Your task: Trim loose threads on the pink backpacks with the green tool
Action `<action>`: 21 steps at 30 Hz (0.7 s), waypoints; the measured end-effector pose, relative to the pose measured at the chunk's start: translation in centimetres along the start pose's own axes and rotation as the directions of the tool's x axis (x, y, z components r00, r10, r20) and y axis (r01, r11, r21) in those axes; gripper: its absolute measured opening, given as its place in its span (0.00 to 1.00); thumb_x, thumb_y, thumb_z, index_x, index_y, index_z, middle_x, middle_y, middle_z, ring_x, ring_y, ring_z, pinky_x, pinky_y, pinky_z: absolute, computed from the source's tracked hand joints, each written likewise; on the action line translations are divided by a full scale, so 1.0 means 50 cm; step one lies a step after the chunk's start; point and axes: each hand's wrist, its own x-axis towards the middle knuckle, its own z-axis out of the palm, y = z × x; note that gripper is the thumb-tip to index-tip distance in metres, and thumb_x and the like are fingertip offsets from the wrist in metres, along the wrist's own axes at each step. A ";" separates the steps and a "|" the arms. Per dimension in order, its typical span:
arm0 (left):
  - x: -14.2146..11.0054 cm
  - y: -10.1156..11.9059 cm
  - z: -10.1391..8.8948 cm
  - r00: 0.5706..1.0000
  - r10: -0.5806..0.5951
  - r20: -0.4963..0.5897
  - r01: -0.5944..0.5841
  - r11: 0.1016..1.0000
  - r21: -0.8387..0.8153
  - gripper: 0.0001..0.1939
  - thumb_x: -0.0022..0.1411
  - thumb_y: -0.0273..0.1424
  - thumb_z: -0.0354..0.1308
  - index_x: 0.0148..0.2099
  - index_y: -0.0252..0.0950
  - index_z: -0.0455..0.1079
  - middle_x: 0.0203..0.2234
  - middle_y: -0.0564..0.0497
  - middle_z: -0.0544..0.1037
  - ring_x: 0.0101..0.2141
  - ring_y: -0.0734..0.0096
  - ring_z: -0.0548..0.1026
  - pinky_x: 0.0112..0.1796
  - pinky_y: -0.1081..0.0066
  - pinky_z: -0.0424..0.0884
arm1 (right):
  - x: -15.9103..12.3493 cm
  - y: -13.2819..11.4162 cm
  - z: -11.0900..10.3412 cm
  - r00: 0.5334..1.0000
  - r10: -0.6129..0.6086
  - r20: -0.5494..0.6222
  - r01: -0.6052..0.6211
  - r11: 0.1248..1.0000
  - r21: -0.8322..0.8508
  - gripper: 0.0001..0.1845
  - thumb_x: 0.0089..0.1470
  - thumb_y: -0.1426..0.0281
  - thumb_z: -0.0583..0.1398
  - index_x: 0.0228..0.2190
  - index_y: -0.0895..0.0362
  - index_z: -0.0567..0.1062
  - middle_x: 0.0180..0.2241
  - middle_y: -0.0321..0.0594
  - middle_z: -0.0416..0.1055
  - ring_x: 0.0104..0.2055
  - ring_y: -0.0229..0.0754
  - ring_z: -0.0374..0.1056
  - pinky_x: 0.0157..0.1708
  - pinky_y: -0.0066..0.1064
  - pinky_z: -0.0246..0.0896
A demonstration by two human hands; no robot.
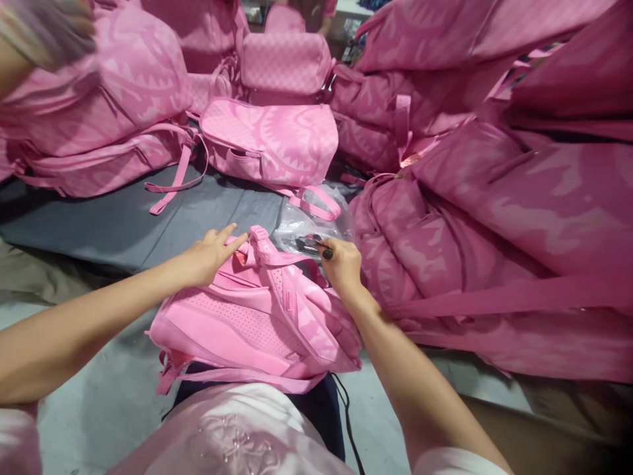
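Observation:
A pink backpack [247, 323] lies across my lap, its perforated back panel and straps facing up. My left hand [212, 254] rests at its top edge with the fingers spread, near the buckle end of a strap. My right hand [342, 260] is closed on a small black-handled tool [327, 253] at the far side of the backpack; its exact kind cannot be made out. Just beyond that hand is a clear plastic bag [291, 221] with a small dark item [306, 243] in or on it. A pink strap loop [321, 204] lies over the plastic.
Another pink backpack [271, 142] lies on the dark grey table surface [237, 204] ahead. Pink backpacks are piled at the left [138, 72] and higher at the right [494, 218]. A blurred arm of another person [44, 33] reaches in at the upper left; someone stands at the back.

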 end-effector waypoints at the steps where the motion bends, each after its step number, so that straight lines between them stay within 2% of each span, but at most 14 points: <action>1: -0.001 -0.002 0.000 1.000 -0.003 0.003 0.003 1.000 -0.017 0.53 0.54 0.12 0.51 0.77 0.43 0.37 0.74 0.34 0.39 0.62 0.42 0.64 0.51 0.55 0.72 | -0.001 -0.002 -0.002 1.000 0.003 -0.030 -0.003 1.000 -0.002 0.10 0.62 0.70 0.60 0.30 0.58 0.79 0.28 0.44 0.78 0.32 0.46 0.72 0.35 0.33 0.59; 4: -0.013 -0.009 -0.015 0.999 0.001 0.042 0.004 0.993 -0.122 0.52 0.55 0.15 0.55 0.76 0.44 0.40 0.74 0.35 0.38 0.68 0.37 0.56 0.55 0.50 0.70 | -0.003 -0.009 -0.016 0.995 0.001 -0.104 -0.002 1.000 -0.007 0.12 0.63 0.65 0.61 0.28 0.57 0.76 0.26 0.42 0.75 0.30 0.45 0.68 0.32 0.33 0.55; 5: -0.018 -0.008 -0.024 1.000 0.017 0.023 -0.013 0.984 -0.179 0.49 0.56 0.18 0.57 0.76 0.44 0.44 0.74 0.35 0.39 0.69 0.37 0.53 0.57 0.48 0.68 | -0.005 -0.013 -0.023 0.991 -0.017 -0.135 0.016 1.000 -0.009 0.14 0.64 0.64 0.61 0.28 0.56 0.75 0.25 0.42 0.74 0.29 0.44 0.67 0.32 0.33 0.55; 6: -0.023 -0.005 -0.036 0.998 0.031 -0.046 -0.041 0.969 -0.242 0.45 0.59 0.23 0.59 0.75 0.43 0.48 0.74 0.36 0.43 0.70 0.39 0.52 0.60 0.47 0.65 | -0.006 -0.017 -0.030 0.984 -0.046 -0.173 0.045 0.999 -0.013 0.15 0.65 0.62 0.60 0.27 0.56 0.75 0.25 0.41 0.73 0.29 0.44 0.67 0.32 0.34 0.55; 7: -0.024 0.001 -0.049 0.985 0.031 -0.169 -0.081 0.951 -0.298 0.40 0.61 0.28 0.61 0.73 0.42 0.54 0.73 0.36 0.49 0.70 0.42 0.53 0.62 0.46 0.63 | -0.007 -0.023 -0.038 0.973 -0.087 -0.215 0.085 0.996 -0.018 0.17 0.65 0.61 0.60 0.27 0.55 0.74 0.24 0.40 0.73 0.28 0.44 0.66 0.31 0.33 0.55; 8: -0.023 0.013 -0.062 0.945 0.012 -0.328 -0.130 0.932 -0.339 0.34 0.63 0.34 0.61 0.70 0.40 0.60 0.71 0.37 0.56 0.69 0.46 0.57 0.63 0.48 0.61 | -0.008 -0.030 -0.046 0.957 -0.134 -0.258 0.134 0.991 -0.020 0.17 0.66 0.61 0.60 0.27 0.55 0.74 0.24 0.40 0.73 0.28 0.43 0.66 0.31 0.33 0.55; 9: -0.017 0.029 -0.076 0.875 -0.013 -0.484 -0.184 0.916 -0.357 0.30 0.65 0.38 0.61 0.67 0.38 0.64 0.67 0.38 0.64 0.66 0.51 0.62 0.63 0.50 0.62 | -0.007 -0.039 -0.054 0.937 -0.181 -0.300 0.185 0.983 -0.013 0.17 0.66 0.61 0.59 0.27 0.55 0.73 0.24 0.39 0.73 0.28 0.43 0.67 0.31 0.33 0.56; 10: -0.006 0.048 -0.088 0.798 -0.026 -0.602 -0.232 0.909 -0.347 0.27 0.66 0.41 0.61 0.64 0.37 0.67 0.63 0.40 0.69 0.62 0.55 0.67 0.62 0.54 0.64 | -0.007 -0.050 -0.062 0.918 -0.216 -0.334 0.230 0.973 0.004 0.15 0.67 0.63 0.60 0.28 0.55 0.73 0.24 0.39 0.74 0.29 0.42 0.68 0.32 0.32 0.58; 11: 0.009 0.070 -0.097 0.745 -0.007 -0.667 -0.268 0.912 -0.309 0.26 0.66 0.41 0.61 0.62 0.36 0.69 0.60 0.42 0.73 0.59 0.58 0.71 0.59 0.57 0.67 | -0.006 -0.061 -0.069 0.905 -0.232 -0.356 0.260 0.965 0.031 0.14 0.66 0.64 0.60 0.29 0.55 0.73 0.25 0.39 0.75 0.30 0.42 0.69 0.33 0.31 0.60; 12: 0.027 0.093 -0.104 0.732 0.050 -0.680 -0.294 0.923 -0.249 0.23 0.66 0.39 0.62 0.60 0.36 0.70 0.56 0.43 0.77 0.55 0.59 0.74 0.55 0.60 0.70 | -0.006 -0.073 -0.077 0.899 -0.234 -0.370 0.276 0.959 0.064 0.12 0.66 0.65 0.61 0.29 0.55 0.74 0.26 0.39 0.76 0.31 0.41 0.70 0.34 0.31 0.61; 14: 0.068 0.133 -0.108 0.784 0.204 -0.587 -0.321 0.942 -0.101 0.16 0.66 0.34 0.62 0.54 0.37 0.75 0.46 0.46 0.82 0.47 0.60 0.78 0.45 0.64 0.72 | -0.009 -0.092 -0.092 0.912 -0.217 -0.349 0.280 0.950 0.140 0.09 0.65 0.67 0.61 0.31 0.55 0.75 0.28 0.39 0.77 0.33 0.42 0.73 0.37 0.31 0.64; 16: 0.105 0.154 -0.101 0.821 0.283 -0.495 -0.313 0.949 0.022 0.07 0.67 0.31 0.60 0.45 0.38 0.78 0.35 0.48 0.82 0.39 0.61 0.79 0.37 0.66 0.70 | -0.021 -0.102 -0.105 0.940 -0.219 -0.261 0.279 0.934 0.224 0.07 0.65 0.68 0.61 0.34 0.55 0.77 0.31 0.40 0.79 0.35 0.42 0.74 0.39 0.31 0.65; 19: 0.135 0.153 -0.080 0.803 0.351 -0.482 -0.341 0.933 0.110 0.08 0.67 0.28 0.58 0.35 0.37 0.77 0.26 0.49 0.80 0.32 0.65 0.78 0.31 0.68 0.64 | -0.051 -0.089 -0.115 0.967 -0.234 -0.096 0.253 0.912 0.323 0.10 0.65 0.75 0.56 0.41 0.56 0.79 0.36 0.42 0.81 0.37 0.44 0.76 0.40 0.32 0.67; 21: 0.142 0.143 -0.068 0.794 0.372 -0.481 -0.351 0.926 0.139 0.07 0.64 0.26 0.61 0.33 0.36 0.77 0.26 0.48 0.80 0.30 0.66 0.77 0.29 0.69 0.62 | -0.066 -0.067 -0.109 0.988 -0.153 -0.013 0.150 0.951 0.271 0.15 0.61 0.79 0.55 0.42 0.56 0.79 0.37 0.42 0.81 0.39 0.45 0.76 0.41 0.33 0.67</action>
